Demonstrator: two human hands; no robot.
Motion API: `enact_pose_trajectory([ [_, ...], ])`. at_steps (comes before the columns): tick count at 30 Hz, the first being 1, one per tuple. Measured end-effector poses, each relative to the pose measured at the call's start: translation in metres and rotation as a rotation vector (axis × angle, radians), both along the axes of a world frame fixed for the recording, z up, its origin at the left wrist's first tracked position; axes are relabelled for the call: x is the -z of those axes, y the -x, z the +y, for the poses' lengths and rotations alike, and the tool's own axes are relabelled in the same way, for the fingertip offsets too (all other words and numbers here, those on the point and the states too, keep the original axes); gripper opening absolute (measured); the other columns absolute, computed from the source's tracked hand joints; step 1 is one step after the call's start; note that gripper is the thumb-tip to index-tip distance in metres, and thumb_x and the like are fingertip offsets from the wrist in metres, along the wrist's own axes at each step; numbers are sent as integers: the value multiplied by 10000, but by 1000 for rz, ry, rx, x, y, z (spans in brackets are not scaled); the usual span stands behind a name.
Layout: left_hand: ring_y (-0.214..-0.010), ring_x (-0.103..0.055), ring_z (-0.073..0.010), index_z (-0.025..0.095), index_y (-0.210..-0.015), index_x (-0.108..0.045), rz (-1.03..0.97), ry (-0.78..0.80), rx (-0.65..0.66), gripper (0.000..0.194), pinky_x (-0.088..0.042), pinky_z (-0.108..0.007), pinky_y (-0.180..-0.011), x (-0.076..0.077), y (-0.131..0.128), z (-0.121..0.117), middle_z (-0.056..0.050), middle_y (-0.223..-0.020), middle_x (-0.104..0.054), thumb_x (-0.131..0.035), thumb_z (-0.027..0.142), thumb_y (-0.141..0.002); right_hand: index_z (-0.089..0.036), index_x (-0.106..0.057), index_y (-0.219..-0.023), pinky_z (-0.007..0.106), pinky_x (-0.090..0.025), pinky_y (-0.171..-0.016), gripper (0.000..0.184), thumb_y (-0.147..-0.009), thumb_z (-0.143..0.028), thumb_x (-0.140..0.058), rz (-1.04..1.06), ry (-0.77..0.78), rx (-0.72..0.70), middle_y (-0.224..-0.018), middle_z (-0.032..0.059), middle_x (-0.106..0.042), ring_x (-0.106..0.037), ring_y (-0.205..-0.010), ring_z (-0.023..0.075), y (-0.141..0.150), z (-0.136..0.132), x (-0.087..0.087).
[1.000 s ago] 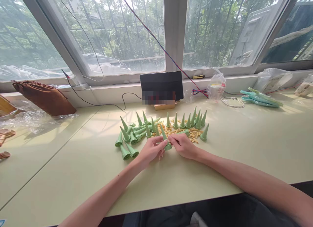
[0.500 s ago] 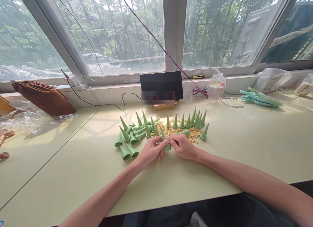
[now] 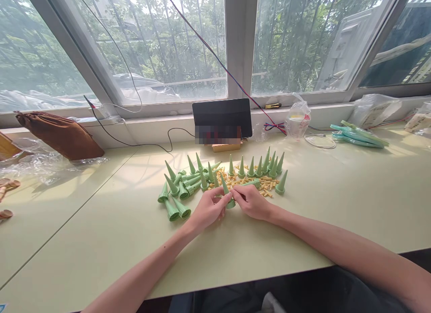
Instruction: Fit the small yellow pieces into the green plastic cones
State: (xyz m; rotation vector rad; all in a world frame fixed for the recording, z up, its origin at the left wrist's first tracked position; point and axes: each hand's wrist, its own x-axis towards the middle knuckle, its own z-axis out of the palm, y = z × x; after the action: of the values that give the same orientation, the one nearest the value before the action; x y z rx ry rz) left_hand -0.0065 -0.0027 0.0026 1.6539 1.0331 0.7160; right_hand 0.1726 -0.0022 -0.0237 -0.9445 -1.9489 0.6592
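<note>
My left hand (image 3: 211,207) is wrapped round a green plastic spike (image 3: 225,185), which stands with its tip up and its wide collar down. Against that spike's side, my right hand (image 3: 252,201) is closed in a pinch; whatever lies between its fingertips is too small and hidden to make out. Just beyond both hands spreads a heap of small yellow plastic pegs (image 3: 267,185). Several more green spikes (image 3: 282,182) stand upright around the heap. Others, such as the spike (image 3: 182,208) left of my left hand, lie on their sides with open collars showing.
The pale table (image 3: 269,259) runs up to the window wall. A dark tablet (image 3: 222,117) leans at the back on a small box (image 3: 226,147). A brown drawstring bag (image 3: 63,135) sits at the left; a bagged cup (image 3: 299,120) and teal items (image 3: 358,135) at the right.
Both hands stay at the same spot round the green spike. Only slight finger movement shows.
</note>
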Motion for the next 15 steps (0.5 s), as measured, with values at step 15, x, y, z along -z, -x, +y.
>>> enact_pose_trajectory([
  [15,-461,-476,-101,168,-821,-569,2,-18,-2,281,-367,-202,-424,-4,-1,-3,50,-526,-468,-612,442,-860,-201,-286,-633,258,-223,-516,381,-991,-287,-383,-1,11,1,-561,-60,-283,-269,-512,94,0,2,3],
])
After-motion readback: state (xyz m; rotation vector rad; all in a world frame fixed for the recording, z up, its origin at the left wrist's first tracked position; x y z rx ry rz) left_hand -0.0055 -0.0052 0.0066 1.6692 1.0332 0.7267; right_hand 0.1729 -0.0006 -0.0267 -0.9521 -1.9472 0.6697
